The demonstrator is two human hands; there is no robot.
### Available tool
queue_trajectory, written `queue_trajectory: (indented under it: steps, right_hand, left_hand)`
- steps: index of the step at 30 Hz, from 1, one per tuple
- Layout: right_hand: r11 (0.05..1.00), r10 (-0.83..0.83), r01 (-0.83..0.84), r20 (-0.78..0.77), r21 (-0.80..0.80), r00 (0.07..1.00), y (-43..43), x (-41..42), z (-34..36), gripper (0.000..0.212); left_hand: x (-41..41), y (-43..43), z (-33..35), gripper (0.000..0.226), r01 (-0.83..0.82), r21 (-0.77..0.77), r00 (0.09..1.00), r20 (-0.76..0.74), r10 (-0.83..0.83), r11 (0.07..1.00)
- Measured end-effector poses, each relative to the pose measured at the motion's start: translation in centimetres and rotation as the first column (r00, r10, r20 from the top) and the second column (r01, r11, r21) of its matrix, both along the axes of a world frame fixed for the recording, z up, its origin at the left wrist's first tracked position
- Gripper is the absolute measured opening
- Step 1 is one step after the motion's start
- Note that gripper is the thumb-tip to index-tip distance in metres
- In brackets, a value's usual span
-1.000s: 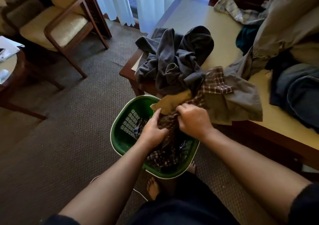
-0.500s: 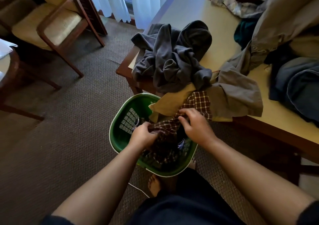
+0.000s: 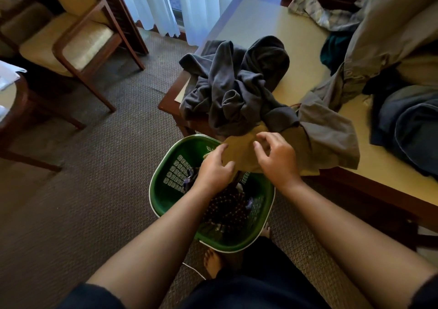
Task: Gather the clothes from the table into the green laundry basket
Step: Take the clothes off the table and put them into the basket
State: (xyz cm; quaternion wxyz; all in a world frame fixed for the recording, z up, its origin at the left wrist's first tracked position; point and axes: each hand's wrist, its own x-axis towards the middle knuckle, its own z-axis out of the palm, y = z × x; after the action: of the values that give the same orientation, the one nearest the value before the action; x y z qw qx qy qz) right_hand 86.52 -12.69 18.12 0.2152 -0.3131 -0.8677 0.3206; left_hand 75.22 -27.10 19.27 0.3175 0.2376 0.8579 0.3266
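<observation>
**A:** What could go wrong from here?

**B:** Start near. The basket (image 3: 166,190) stands on the carpet (image 3: 94,190), just off the near-left corner of the counter (image 3: 260,19). It has one checked cloth (image 3: 227,209) in it. Above it the tan cloth (image 3: 241,152) hangs off that corner. The left hand (image 3: 214,166) lies on the cloth's edge, and I cannot tell whether its fingers pinch it. The right hand (image 3: 277,162) hovers just over the cloth, fingers loosely curled and holding nothing.

**A:** So the pull is the risk?

**B:** I think so. The tan cloth's far end is buried under the grey heap (image 3: 237,88) and the near flap of the khaki shirt (image 3: 331,133). A hard tug could drag either one over the near edge. It might then land on the carpet instead of in the basket. The basket also looks small for this load, so bulky pieces may slump over its rim.

**A:** And the count?

**B:** Two hands, one basket, one cloth inside it. On the counter, near to far:
- tan cloth
- grey heap
- khaki shirt
- jeans (image 3: 407,124)
- teal cloth (image 3: 334,48)
- pale cloth (image 3: 315,10) at the far edge

That makes six at least. The pile on the right may hide more.
</observation>
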Motion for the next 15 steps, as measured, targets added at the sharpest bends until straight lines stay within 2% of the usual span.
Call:
queue_trajectory:
  steps: [3,5,7,9,10,12,13,15]
  right_hand:
    - [0.997,0.064,-0.062,-0.044,0.046,0.997,1.6,-2.9,1.5,0.036]
    - [0.988,0.109,-0.109,0.002,0.111,0.994,2.9,-5.6,2.4,0.052]
    - [0.981,0.126,-0.148,0.174,0.121,0.977,4.5,-8.6,3.1,0.087]
    - [0.989,0.125,-0.144,0.371,0.023,0.92,6.0,-11.3,3.5,0.121]
    - [0.992,0.125,-0.127,0.439,-0.025,0.889,7.0,-12.5,3.1,0.129]
    - [0.992,0.121,-0.092,0.531,-0.082,0.839,8.6,-14.2,2.3,0.124]
    - [0.992,0.117,-0.071,0.532,-0.106,0.839,9.3,-14.6,2.2,0.11]
    - [0.982,0.098,-0.021,0.413,-0.188,0.905,10.5,-15.1,2.3,0.067]
  left_hand:
    - [-0.9,1.1,0.5,0.063,-0.027,0.074,1.0,-0.006,0.027,0.997]
    - [-1.8,1.9,1.0,0.063,-0.059,0.109,0.998,-0.015,0.061,0.992]
    - [-2.7,2.6,1.6,0.063,-0.089,0.126,0.995,-0.036,0.094,0.988]
    - [-3.6,3.1,2.1,0.064,-0.116,0.127,0.991,-0.055,0.124,0.985]
    - [-4.0,3.3,2.1,0.066,-0.128,0.129,0.989,-0.055,0.136,0.983]
    - [-4.7,3.5,2.0,0.07,-0.154,0.141,0.987,-0.031,0.16,0.978]
    - [-4.8,3.7,2.1,0.07,-0.165,0.144,0.986,-0.015,0.169,0.976]
    - [-5.1,4.1,2.4,0.073,-0.186,0.153,0.982,-0.003,0.188,0.971]
